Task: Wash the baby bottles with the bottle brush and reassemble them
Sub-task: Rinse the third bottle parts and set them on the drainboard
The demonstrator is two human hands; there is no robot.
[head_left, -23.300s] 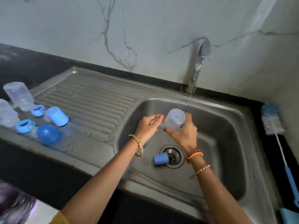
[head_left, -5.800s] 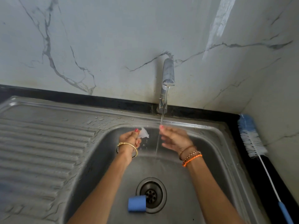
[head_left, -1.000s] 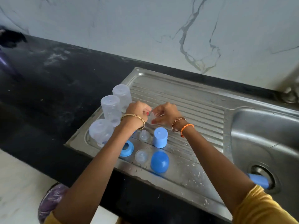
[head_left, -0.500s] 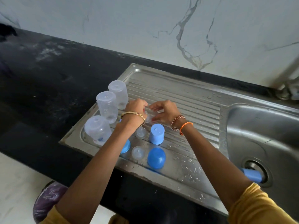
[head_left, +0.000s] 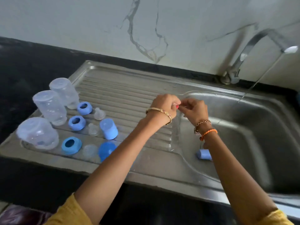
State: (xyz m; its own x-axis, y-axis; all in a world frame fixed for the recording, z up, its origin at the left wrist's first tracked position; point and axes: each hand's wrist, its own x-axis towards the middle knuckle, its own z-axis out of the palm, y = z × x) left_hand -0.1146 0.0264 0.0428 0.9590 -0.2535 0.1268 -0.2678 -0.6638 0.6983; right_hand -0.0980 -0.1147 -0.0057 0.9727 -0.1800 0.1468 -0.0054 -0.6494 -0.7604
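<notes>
Three clear bottles [head_left: 49,106] stand upside down at the left end of the steel drainboard [head_left: 129,93]. Beside them lie three blue rings [head_left: 76,122], three clear teats [head_left: 99,113], a blue cap [head_left: 108,129] and a blue dome cap [head_left: 107,149]. Another blue cap [head_left: 203,154] lies in the sink basin [head_left: 259,135], partly behind my right forearm. My left hand [head_left: 164,106] and right hand [head_left: 194,111] meet fingertip to fingertip over the basin's left rim. Both have curled fingers, and I see nothing between them.
The tap [head_left: 253,46] stands at the back right with a thin stream of water falling into the basin. Black counter runs along the left and front of the sink. A marble wall closes off the back.
Both hands have moved right, from over the bottle parts to the basin's edge. A third teat now stands on the drainboard. The view has turned right, showing the tap.
</notes>
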